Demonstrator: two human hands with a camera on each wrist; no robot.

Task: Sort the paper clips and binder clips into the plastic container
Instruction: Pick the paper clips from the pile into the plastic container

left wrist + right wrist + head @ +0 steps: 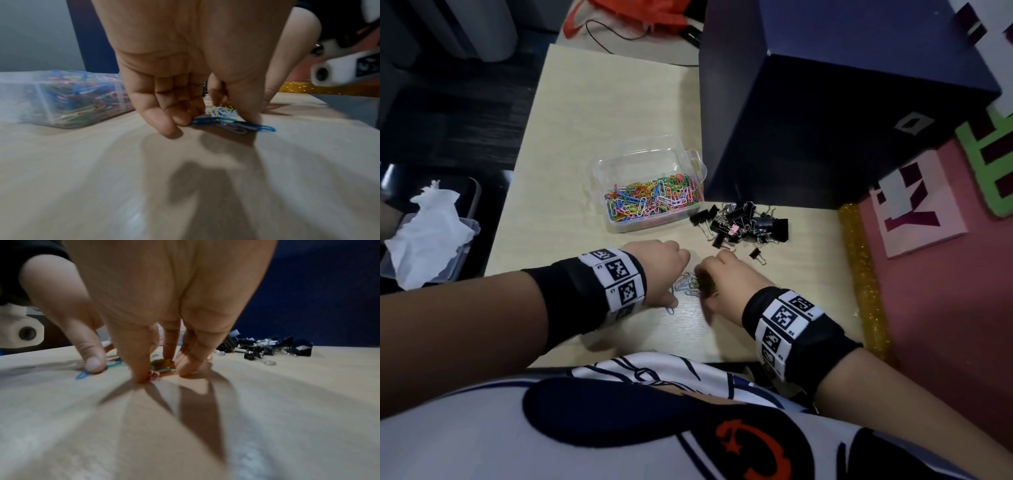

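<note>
A clear plastic container holding many coloured paper clips stands mid-table. To its right lies a heap of black binder clips. Closer to me, a small bunch of loose paper clips lies between my hands. My left hand pinches blue and grey paper clips against the table between fingers and thumb. My right hand has its fingertips curled down around a little heap of coloured clips. The left thumb shows beside it.
A tall dark blue box stands right behind the binder clips. A single binder clip and a blue paper clip lie apart. Left of the table is a clear tub with tissue. A gold glitter strip borders the table's right edge.
</note>
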